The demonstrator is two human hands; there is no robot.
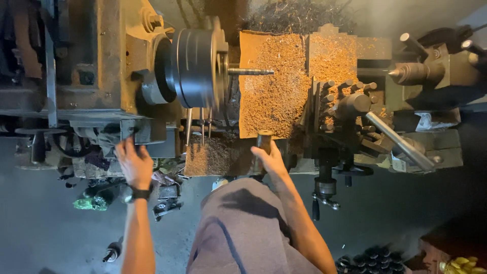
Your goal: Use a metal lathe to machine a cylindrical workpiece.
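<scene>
— What have we got under our hands?

— Our left hand (133, 163) is up against the lathe's (101, 61) front, fingers curled at a dark control below the headstock; we cannot tell whether they grip it or only press on it. Our right hand (269, 158) is closed around a short brown cylinder (264, 139), held upright at the near edge of the bed.

— And the chuck?

— The chuck (195, 66) looks blurred at its rim, with a thin rod (249, 72) sticking out of it toward the tailstock (421, 73), well apart from its point.

— Any containers?

— None proper. The flat cover (271, 81) beside the chuck carries a thick layer of brown shavings, and the tray (210, 155) just left of our right hand holds darker ones. By the floor at lower right sit dark round parts (370, 259) in a heap; what holds them we cannot tell.
</scene>
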